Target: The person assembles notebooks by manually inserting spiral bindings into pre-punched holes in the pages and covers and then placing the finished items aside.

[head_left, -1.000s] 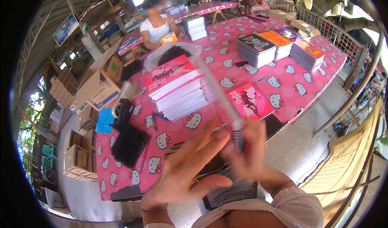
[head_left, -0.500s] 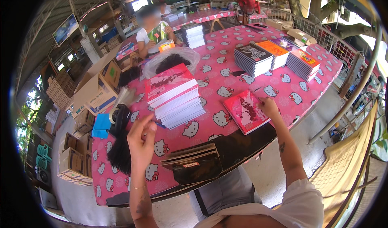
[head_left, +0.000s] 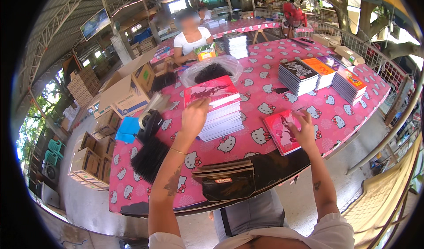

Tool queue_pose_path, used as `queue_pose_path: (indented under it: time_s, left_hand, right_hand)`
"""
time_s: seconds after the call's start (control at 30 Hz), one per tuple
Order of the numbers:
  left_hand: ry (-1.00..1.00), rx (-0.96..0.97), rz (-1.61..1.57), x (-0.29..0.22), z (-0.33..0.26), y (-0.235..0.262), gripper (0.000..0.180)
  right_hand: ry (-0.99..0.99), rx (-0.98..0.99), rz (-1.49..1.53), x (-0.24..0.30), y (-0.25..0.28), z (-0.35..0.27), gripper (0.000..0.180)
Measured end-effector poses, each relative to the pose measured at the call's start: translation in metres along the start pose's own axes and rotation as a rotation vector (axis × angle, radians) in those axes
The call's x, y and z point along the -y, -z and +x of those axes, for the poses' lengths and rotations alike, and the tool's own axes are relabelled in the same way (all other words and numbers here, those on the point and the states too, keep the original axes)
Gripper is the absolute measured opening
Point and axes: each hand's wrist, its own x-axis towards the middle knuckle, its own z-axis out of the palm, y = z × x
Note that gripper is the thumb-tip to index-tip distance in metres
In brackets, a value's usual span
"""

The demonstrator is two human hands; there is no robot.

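My left hand [head_left: 196,115] is at the near left corner of a tall stack of red-covered notebooks [head_left: 221,121], its fingers closed on the edge of the top notebook [head_left: 214,89]. To the right, a single red spiral notebook [head_left: 282,136] lies flat on the pink patterned tablecloth. Over its right side is my right hand [head_left: 303,129], fingers apart, the tips at or just above the cover; whether they touch it I cannot tell. Below the stack, near the table's front edge, a dark folder-like holder [head_left: 227,182] contains brown card sheets.
Bundles of black spiral coils [head_left: 152,158] and a tape dispenser [head_left: 151,123] lie left of the stack. Behind it is a plastic bag [head_left: 233,68] of black coils. Stacks of black [head_left: 298,77] and orange notebooks [head_left: 349,85] stand at right. Another person [head_left: 192,41] works across the table.
My left hand has moved from beside the stack onto its near corner. My right hand has gone from gripping the single notebook's edge to spreading over it. The view has shifted left.
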Motion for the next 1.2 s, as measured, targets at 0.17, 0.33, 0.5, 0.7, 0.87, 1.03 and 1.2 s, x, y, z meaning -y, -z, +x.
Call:
queue_pose_path:
  time_s: [0.17, 0.33, 0.5, 0.7, 0.87, 1.03, 1.2]
  left_hand:
    - [0.161, 0.185, -0.250, 0.008, 0.018, 0.020, 0.021]
    - [0.249, 0.251, -0.244, 0.015, 0.029, 0.022, 0.018]
    - [0.345, 0.365, -0.281, 0.023, 0.035, 0.026, 0.017]
    - [0.382, 0.305, -0.259, 0.018, 0.029, 0.029, 0.018]
    - [0.371, 0.248, -0.266, 0.013, 0.028, 0.017, 0.018]
    - [0.420, 0.201, -0.282, 0.013, 0.024, 0.020, 0.018]
    - [0.453, 0.205, -0.239, 0.013, 0.024, 0.022, 0.020]
  right_hand:
    - [0.049, 0.132, 0.304, 0.085, -0.014, 0.006, 0.045]
    - [0.140, 0.219, 0.434, 0.119, -0.034, -0.004, 0.046]
    - [0.121, 0.312, 0.498, 0.128, -0.042, -0.011, 0.047]
    - [0.115, 0.297, 0.528, 0.140, -0.058, 0.011, 0.049]
    - [0.046, 0.022, 0.465, 0.125, -0.118, 0.083, 0.051]
    - [0.057, 0.151, 0.385, 0.134, -0.124, 0.107, 0.054]
    - [-0.060, 0.289, 0.515, 0.137, -0.123, 0.129, 0.056]
